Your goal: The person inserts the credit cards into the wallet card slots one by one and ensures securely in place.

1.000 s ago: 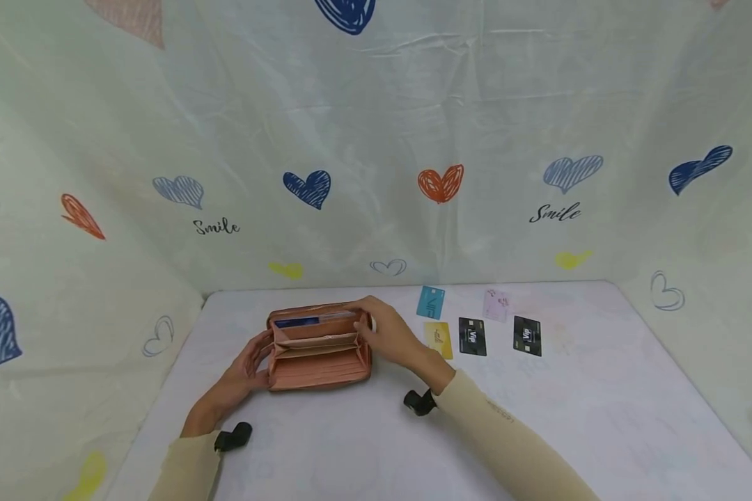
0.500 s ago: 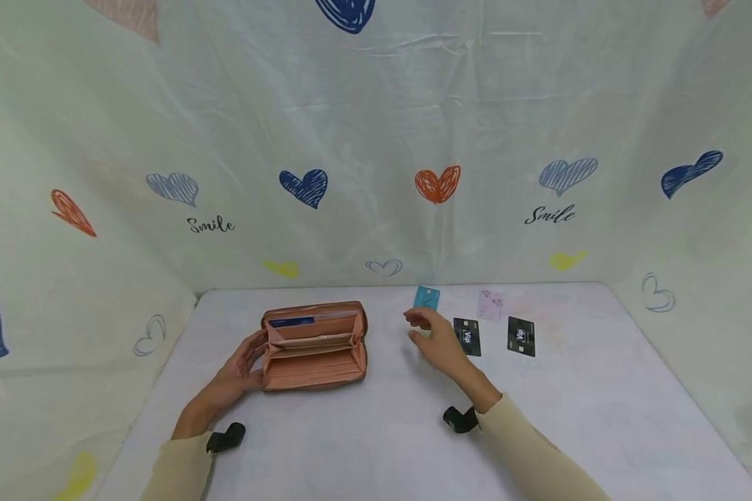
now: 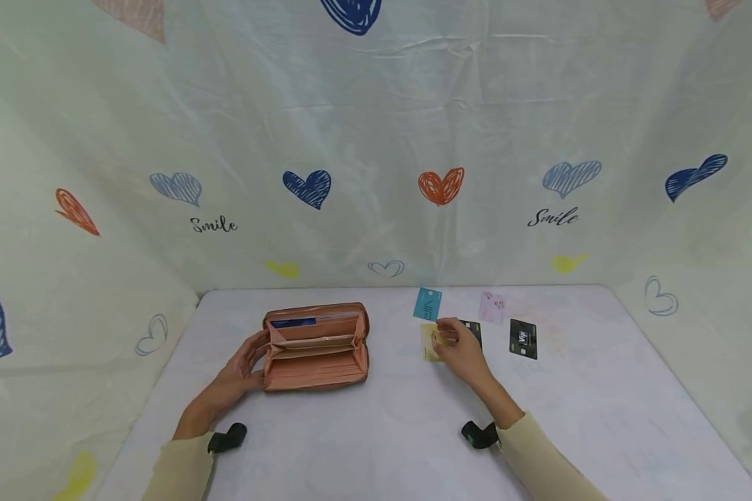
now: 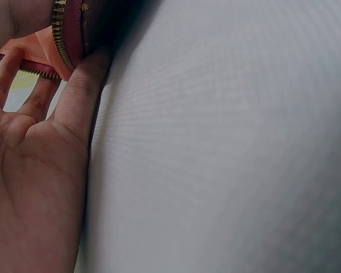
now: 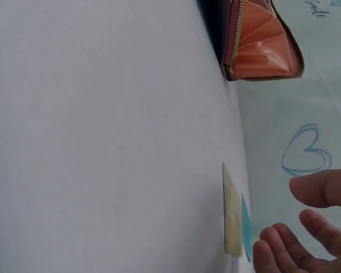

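An unzipped salmon-pink wallet (image 3: 316, 376) stands spread on the white table, its pockets showing. My left hand (image 3: 233, 376) holds its left end; in the left wrist view, fingers (image 4: 79, 94) of that hand wrap the zippered edge of the wallet (image 4: 74, 34). A blue card peeks from the wallet's back pocket. My right hand (image 3: 465, 353) hovers at the yellow card (image 3: 428, 344), thumb and fingers apart with nothing between them, as the right wrist view shows beside the yellow card (image 5: 232, 222). It partly covers a black card (image 3: 475, 328) too.
A teal card (image 3: 427, 304) lies behind the yellow one. Farther right are a pale pink card (image 3: 492, 307) and another black card (image 3: 523, 339). A heart-printed curtain (image 3: 382, 229) rises behind the table's back edge.
My right hand has let go of the wallet's right side and moved right to the cards, then slightly farther right beside the yellow card. My left hand has stayed on the wallet.
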### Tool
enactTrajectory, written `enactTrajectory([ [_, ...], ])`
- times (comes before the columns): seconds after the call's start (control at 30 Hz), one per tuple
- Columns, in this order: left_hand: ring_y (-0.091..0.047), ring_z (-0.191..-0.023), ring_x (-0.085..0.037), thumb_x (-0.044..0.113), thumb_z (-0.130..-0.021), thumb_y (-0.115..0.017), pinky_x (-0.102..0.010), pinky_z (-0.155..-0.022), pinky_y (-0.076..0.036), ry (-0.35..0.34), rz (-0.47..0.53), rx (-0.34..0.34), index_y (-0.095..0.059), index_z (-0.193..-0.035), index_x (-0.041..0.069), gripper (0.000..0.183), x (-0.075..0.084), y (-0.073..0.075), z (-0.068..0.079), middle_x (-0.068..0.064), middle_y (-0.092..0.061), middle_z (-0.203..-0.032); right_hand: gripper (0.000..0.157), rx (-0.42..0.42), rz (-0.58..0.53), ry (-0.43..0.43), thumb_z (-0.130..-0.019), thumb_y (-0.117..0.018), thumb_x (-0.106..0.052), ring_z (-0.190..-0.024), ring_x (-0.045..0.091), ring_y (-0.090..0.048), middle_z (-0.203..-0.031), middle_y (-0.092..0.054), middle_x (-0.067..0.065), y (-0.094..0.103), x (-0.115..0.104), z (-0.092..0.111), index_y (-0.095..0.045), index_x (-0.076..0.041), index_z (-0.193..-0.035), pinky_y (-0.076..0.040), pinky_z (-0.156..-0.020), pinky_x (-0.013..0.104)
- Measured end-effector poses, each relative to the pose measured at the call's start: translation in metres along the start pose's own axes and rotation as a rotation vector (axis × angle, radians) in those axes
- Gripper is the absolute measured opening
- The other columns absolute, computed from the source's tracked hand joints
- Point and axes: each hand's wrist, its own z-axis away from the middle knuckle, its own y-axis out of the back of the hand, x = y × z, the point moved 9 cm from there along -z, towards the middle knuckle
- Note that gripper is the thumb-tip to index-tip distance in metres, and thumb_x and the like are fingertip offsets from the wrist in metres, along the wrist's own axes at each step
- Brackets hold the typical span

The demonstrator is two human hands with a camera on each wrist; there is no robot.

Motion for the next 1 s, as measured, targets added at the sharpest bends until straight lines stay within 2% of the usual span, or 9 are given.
enactTrajectory([
  [0.17, -0.023, -0.154, -0.028, -0.002, -0.088, -0.080, -0.009, -0.100, -0.041, -0.024, -0.004, -0.006, -0.016, -0.167, 0.003, 0.102, 0.002, -0.002, 0.002, -0.024, -0.009, -0.174, 0.050, 0.018, 0.010, -0.068, -0.090, -0.070, 0.010, -0.126, 0.044, -0.060, -0.140, -0.060, 0.028, 0.001, 0.013, 0.003, -0.056, 0.009, -0.138, -0.049, -0.109, 0.056],
  [0.3, -0.020, -0.156, -0.031, 0.000, -0.088, -0.081, -0.008, -0.100, -0.040, -0.019, -0.002, 0.000, -0.017, -0.167, 0.004, 0.102, 0.002, -0.001, 0.001, -0.022, -0.010, -0.175, 0.054, 0.020, 0.041, -0.110, -0.090, -0.071, 0.009, -0.133, 0.047, -0.055, -0.146, -0.054, 0.030, 0.000, 0.019, 0.005, -0.054, 0.009, -0.141, -0.046, -0.112, 0.055],
  [0.37, -0.021, -0.156, -0.028, 0.000, -0.088, -0.081, -0.007, -0.100, -0.039, -0.016, 0.000, -0.002, -0.017, -0.167, 0.004, 0.102, 0.001, -0.001, 0.001, -0.021, -0.010, -0.175, 0.056, 0.014, 0.055, -0.124, -0.089, -0.072, 0.010, -0.136, 0.048, -0.053, -0.148, -0.052, 0.031, -0.002, 0.021, 0.006, -0.053, 0.008, -0.142, -0.045, -0.114, 0.054],
  [0.53, -0.029, -0.139, 0.007, -0.002, -0.088, -0.080, -0.007, -0.100, -0.038, -0.013, 0.016, -0.009, -0.016, -0.167, 0.004, 0.102, -0.001, -0.001, 0.000, -0.021, -0.009, -0.175, 0.061, -0.002, 0.097, -0.114, -0.087, -0.075, 0.009, -0.137, 0.049, -0.051, -0.148, -0.051, 0.031, -0.006, 0.020, 0.006, -0.051, 0.009, -0.143, -0.043, -0.115, 0.055],
  [0.6, -0.029, -0.136, 0.011, -0.003, -0.088, -0.080, -0.007, -0.100, -0.038, -0.014, 0.024, -0.013, -0.015, -0.167, 0.004, 0.102, 0.000, -0.001, 0.000, -0.021, -0.008, -0.175, 0.065, -0.010, 0.127, -0.113, -0.086, -0.077, 0.008, -0.135, 0.047, -0.052, -0.145, -0.052, 0.031, -0.008, 0.018, 0.005, -0.050, 0.009, -0.144, -0.044, -0.114, 0.057],
  [0.87, -0.026, -0.145, -0.002, 0.000, -0.088, -0.080, -0.007, -0.100, -0.038, 0.003, 0.010, 0.004, -0.016, -0.167, 0.005, 0.102, 0.000, -0.001, 0.002, -0.019, -0.009, -0.175, 0.074, -0.033, 0.284, -0.103, -0.080, -0.087, -0.002, -0.116, 0.041, -0.055, -0.132, -0.056, 0.028, -0.016, 0.008, -0.006, -0.051, 0.008, -0.144, -0.048, -0.100, 0.057],
  [0.93, -0.025, -0.150, -0.012, 0.000, -0.088, -0.080, -0.007, -0.099, -0.038, 0.003, 0.003, 0.009, -0.016, -0.167, 0.004, 0.102, 0.001, -0.001, 0.002, -0.020, -0.009, -0.175, 0.076, -0.034, 0.315, -0.108, -0.079, -0.089, -0.005, -0.111, 0.040, -0.054, -0.130, -0.056, 0.029, -0.019, 0.008, -0.008, -0.052, 0.007, -0.144, -0.048, -0.096, 0.056],
  [1.0, -0.022, -0.156, -0.027, 0.000, -0.088, -0.080, -0.007, -0.098, -0.039, 0.000, -0.002, 0.012, -0.016, -0.167, 0.003, 0.102, 0.001, 0.000, 0.001, -0.021, -0.008, -0.175, 0.077, -0.035, 0.338, -0.124, -0.078, -0.090, -0.008, -0.109, 0.038, -0.053, -0.129, -0.055, 0.029, -0.021, 0.009, -0.011, -0.052, 0.007, -0.144, -0.048, -0.093, 0.055],
])
